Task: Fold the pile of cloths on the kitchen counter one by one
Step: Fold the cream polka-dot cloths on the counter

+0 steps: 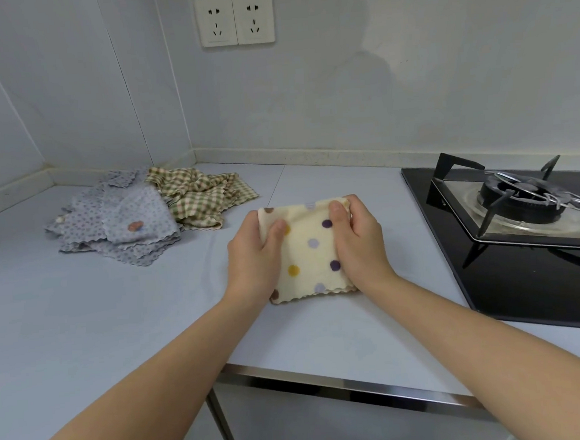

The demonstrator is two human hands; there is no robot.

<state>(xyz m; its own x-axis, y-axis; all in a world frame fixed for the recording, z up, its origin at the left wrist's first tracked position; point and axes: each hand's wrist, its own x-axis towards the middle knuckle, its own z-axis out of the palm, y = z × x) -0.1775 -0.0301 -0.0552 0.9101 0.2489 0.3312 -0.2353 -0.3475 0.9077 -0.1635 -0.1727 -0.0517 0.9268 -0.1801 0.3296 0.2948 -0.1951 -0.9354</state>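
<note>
A cream cloth with coloured dots (pixel 309 252) lies folded into a small square on the grey counter (pixel 100 319). My left hand (pixel 255 256) grips its left edge, thumb on top. My right hand (pixel 359 246) grips its right edge, thumb pressed on the top corner. To the back left lies the pile: a green checked cloth (pixel 199 195) crumpled beside several pale blue dotted cloths (pixel 120 221).
A black glass gas hob (pixel 525 272) with a burner and pan support (pixel 520 196) sits close on the right. Walls meet in a corner behind the pile, with two sockets (pixel 235 19) above. The counter's front edge (pixel 344 384) runs below my forearms.
</note>
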